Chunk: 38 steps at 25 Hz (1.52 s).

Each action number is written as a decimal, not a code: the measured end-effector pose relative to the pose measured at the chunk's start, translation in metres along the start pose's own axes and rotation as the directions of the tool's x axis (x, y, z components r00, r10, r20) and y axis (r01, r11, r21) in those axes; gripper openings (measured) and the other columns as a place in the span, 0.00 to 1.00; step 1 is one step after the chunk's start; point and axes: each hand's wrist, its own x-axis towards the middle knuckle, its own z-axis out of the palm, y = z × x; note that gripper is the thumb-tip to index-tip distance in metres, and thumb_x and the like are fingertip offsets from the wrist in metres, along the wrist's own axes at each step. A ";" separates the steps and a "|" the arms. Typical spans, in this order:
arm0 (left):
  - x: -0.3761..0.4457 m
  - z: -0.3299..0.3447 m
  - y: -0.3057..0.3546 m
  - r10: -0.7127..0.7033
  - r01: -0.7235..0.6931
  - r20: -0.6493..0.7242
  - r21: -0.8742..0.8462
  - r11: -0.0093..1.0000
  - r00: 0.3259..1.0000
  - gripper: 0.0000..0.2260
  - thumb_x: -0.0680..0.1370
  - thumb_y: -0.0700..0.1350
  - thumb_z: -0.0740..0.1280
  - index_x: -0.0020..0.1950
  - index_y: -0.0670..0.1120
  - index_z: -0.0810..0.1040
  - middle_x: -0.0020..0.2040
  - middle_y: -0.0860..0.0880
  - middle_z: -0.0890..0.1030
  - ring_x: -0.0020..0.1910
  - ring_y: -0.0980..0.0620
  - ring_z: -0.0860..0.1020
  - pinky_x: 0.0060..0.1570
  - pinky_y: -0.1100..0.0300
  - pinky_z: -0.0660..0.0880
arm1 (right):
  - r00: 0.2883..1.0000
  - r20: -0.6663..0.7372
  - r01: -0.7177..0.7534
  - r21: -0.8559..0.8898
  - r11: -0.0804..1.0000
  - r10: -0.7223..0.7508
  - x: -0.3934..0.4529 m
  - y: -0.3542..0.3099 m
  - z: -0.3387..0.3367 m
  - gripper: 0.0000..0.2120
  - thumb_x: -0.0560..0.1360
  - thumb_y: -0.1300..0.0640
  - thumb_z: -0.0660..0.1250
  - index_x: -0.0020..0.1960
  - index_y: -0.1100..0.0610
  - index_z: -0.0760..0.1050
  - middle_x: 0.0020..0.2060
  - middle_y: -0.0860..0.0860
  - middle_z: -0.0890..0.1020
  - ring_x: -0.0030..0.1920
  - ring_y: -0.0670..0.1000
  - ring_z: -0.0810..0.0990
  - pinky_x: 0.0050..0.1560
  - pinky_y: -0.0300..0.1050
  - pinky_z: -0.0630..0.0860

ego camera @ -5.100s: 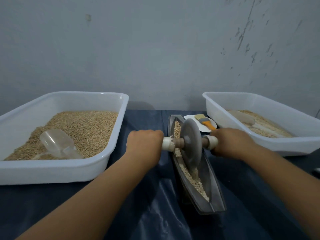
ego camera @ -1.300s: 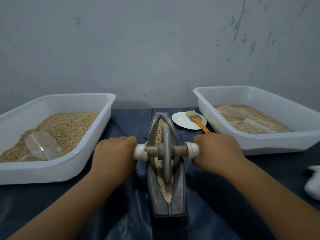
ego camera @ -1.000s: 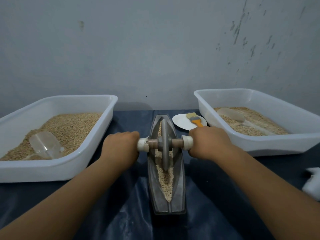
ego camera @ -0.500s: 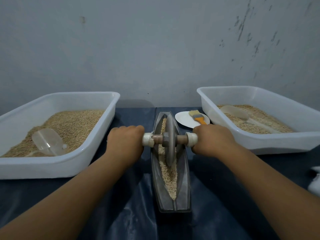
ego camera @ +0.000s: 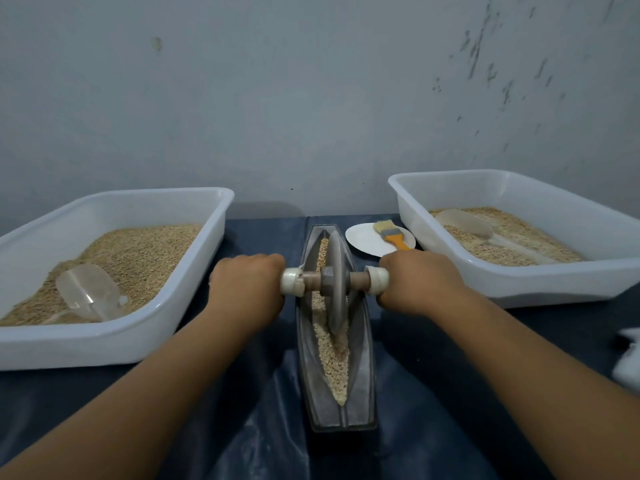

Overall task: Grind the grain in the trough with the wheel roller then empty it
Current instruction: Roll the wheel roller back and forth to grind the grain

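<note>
1. Left hand (ego camera: 247, 289) and right hand (ego camera: 417, 280) are each curled tight round an end of the wheel roller (ego camera: 335, 282) axle, disc upright in the trough (ego camera: 334, 415).
2. Change: over the last second the roller has gone from the trough's near-middle toward 12 o'clock; the grain (ego camera: 334, 362) looks whole, so I judge grinding mid-way and emptying not begun.
3. Left tub (ego camera: 114, 351) at 9 o'clock: grain plus clear scoop (ego camera: 88, 292).
4. Right tub (ego camera: 540, 285) at 2 o'clock: thinner grain layer and a second scoop (ego camera: 464, 223).
5. Brush (ego camera: 390, 232) lies on the white plate (ego camera: 363, 242) at 1 o'clock.
</note>
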 end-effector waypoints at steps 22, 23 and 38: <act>-0.045 0.012 -0.012 0.153 -0.167 -0.254 -0.032 0.985 0.955 0.15 0.59 0.43 0.75 0.33 0.51 0.69 0.25 0.53 0.70 0.22 0.51 0.68 0.24 0.61 0.63 | 0.993 -0.073 0.082 -0.118 0.990 -0.091 -0.045 -0.001 -0.002 0.15 0.67 0.43 0.69 0.35 0.43 0.62 0.31 0.43 0.72 0.31 0.40 0.67 0.28 0.40 0.59; -0.045 0.013 -0.013 0.163 -0.176 -0.265 -0.027 0.984 0.950 0.15 0.57 0.43 0.76 0.32 0.50 0.69 0.24 0.53 0.69 0.21 0.51 0.67 0.23 0.61 0.63 | 0.993 -0.086 0.073 -0.133 0.988 -0.085 -0.046 -0.001 -0.001 0.15 0.67 0.43 0.69 0.34 0.43 0.61 0.30 0.43 0.72 0.30 0.40 0.67 0.28 0.40 0.59; -0.049 0.009 -0.014 0.175 -0.188 -0.267 -0.024 0.982 0.948 0.17 0.59 0.44 0.72 0.33 0.53 0.62 0.25 0.56 0.63 0.21 0.53 0.63 0.25 0.64 0.53 | 0.988 -0.136 0.054 -0.129 0.990 -0.072 -0.051 -0.003 -0.001 0.16 0.67 0.44 0.69 0.34 0.43 0.60 0.29 0.43 0.71 0.29 0.40 0.66 0.28 0.40 0.56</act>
